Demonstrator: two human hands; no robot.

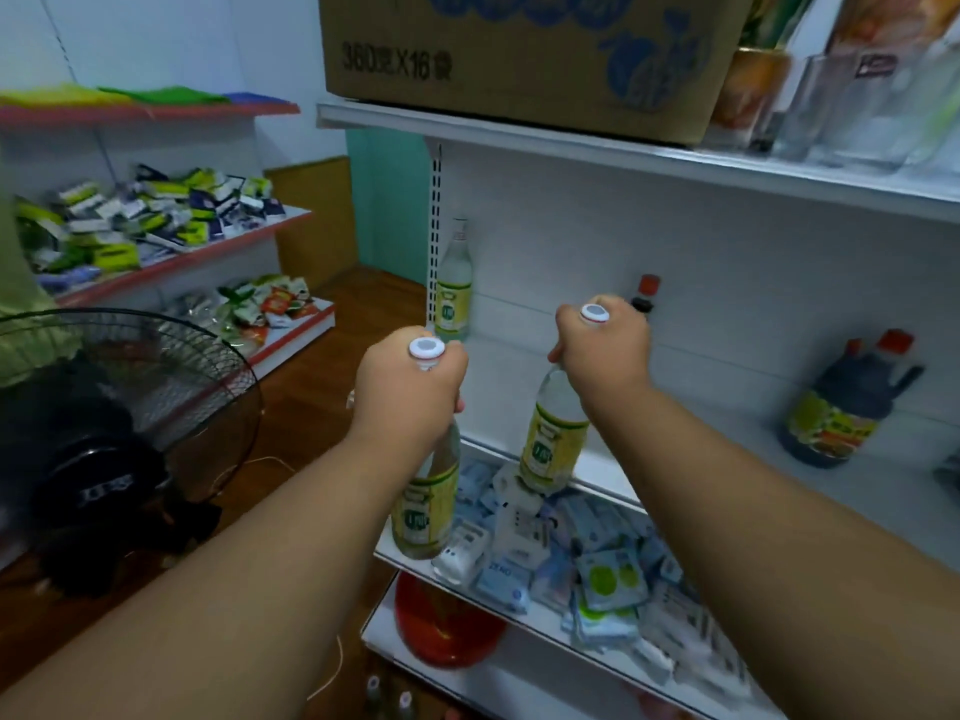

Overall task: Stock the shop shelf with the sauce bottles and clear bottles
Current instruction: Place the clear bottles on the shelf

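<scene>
My left hand (pixel 410 392) grips the neck of a clear bottle (pixel 423 506) with a yellow-green label and a white cap, held in front of the white shelf's left end. My right hand (pixel 605 350) grips the neck of a second clear bottle (pixel 553 439), whose base hangs at the front edge of the white shelf (pixel 727 459). A third clear bottle (pixel 454 283) stands upright at the shelf's back left corner. A dark sauce jug (pixel 841 407) with red caps stands at the right. A small dark sauce bottle (pixel 647 293) with a red cap shows behind my right hand.
A cardboard box (pixel 519 54) and glass jars sit on the shelf above. The shelf below holds several blue and white packets (pixel 571 553), with a red container (pixel 447 626) lower down. A black floor fan (pixel 119 439) stands at the left, before side shelves of packets.
</scene>
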